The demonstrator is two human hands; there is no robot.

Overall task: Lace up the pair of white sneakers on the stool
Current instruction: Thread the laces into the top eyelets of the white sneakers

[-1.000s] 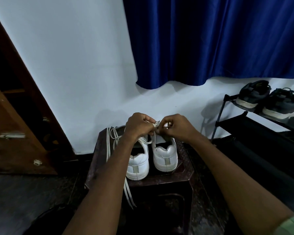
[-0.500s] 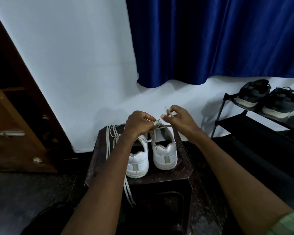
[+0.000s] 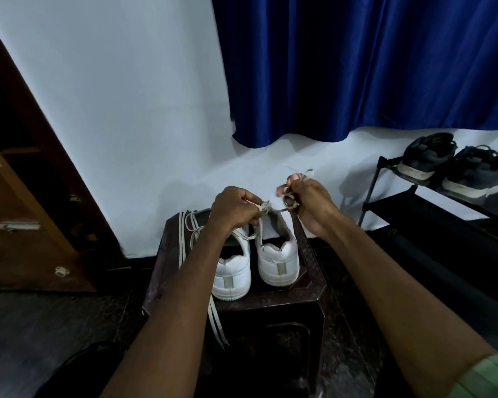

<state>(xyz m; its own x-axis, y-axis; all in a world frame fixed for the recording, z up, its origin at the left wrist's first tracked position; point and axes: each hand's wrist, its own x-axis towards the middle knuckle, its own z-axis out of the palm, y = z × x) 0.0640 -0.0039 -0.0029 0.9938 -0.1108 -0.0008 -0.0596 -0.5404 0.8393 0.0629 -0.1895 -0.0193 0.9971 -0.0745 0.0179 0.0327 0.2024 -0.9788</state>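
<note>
Two white sneakers stand side by side on a dark brown stool, heels toward me: the left sneaker and the right sneaker. My left hand pinches the white lace above the right sneaker's tongue. My right hand is raised to the right and grips the lace's free end, which sticks up past my fingers. A second loose lace lies along the stool's left side and hangs over the front edge.
A white wall stands right behind the stool, with a blue curtain above. A black shoe rack carrying two dark shoes is to the right. A wooden door is at the left. The floor is dark.
My right hand has moved up and to the right, drawing the lace out from the right sneaker. My left hand has stayed pinching at the tongue.
</note>
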